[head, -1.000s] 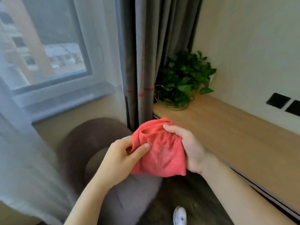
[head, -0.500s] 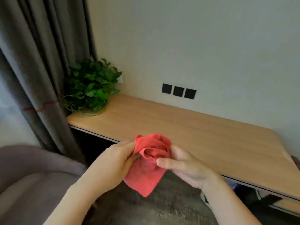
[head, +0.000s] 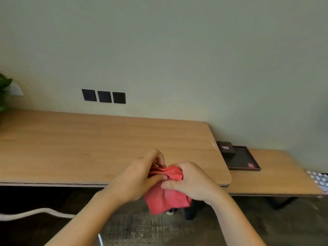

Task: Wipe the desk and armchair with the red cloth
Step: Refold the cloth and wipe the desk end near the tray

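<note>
The red cloth [head: 166, 198] is bunched between both hands, just over the front edge of the wooden desk [head: 88, 144]. My left hand [head: 136, 180] grips its left side with the fingers curled in. My right hand [head: 191, 181] pinches its top and right side. The lower part of the cloth hangs loose below the desk edge. The armchair is out of view.
Three black wall sockets [head: 103, 96] sit above the desk. Plant leaves [head: 4, 93] show at the far left. A lower wooden table [head: 276, 176] at the right carries a dark tray [head: 241, 158] with a small dark box [head: 226, 150]. Dark floor lies below.
The view has swung right, from the window, curtain and armchair to the desk's right end and the lower table. Both hands kept hold of the cloth and bunched it tighter.
</note>
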